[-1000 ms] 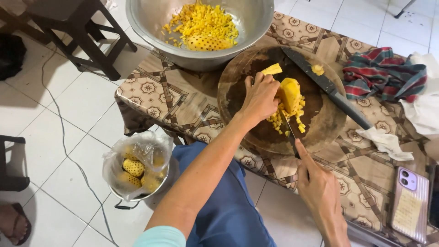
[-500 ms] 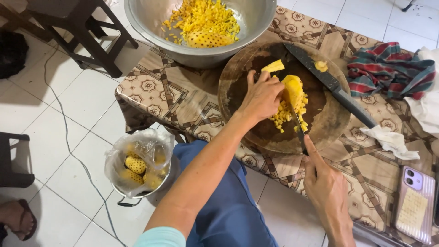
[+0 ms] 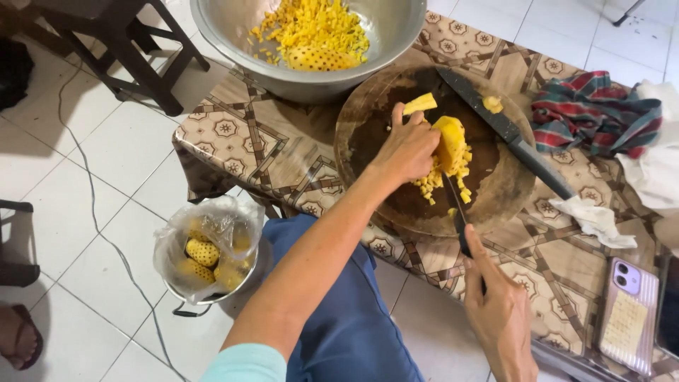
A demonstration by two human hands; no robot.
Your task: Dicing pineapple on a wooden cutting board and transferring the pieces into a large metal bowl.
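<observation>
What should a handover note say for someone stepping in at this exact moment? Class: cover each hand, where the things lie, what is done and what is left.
Left hand: steadies the yellow fruit piece on the round wooden board.
Right hand: grips the small knife, blade at the fruit.
A large knife lies across the board, unused.
Done: diced bits on the board; many more in the metal bowl.
Left: the piece in hand; peeled fruits in the bag-lined pot on the floor.
</observation>
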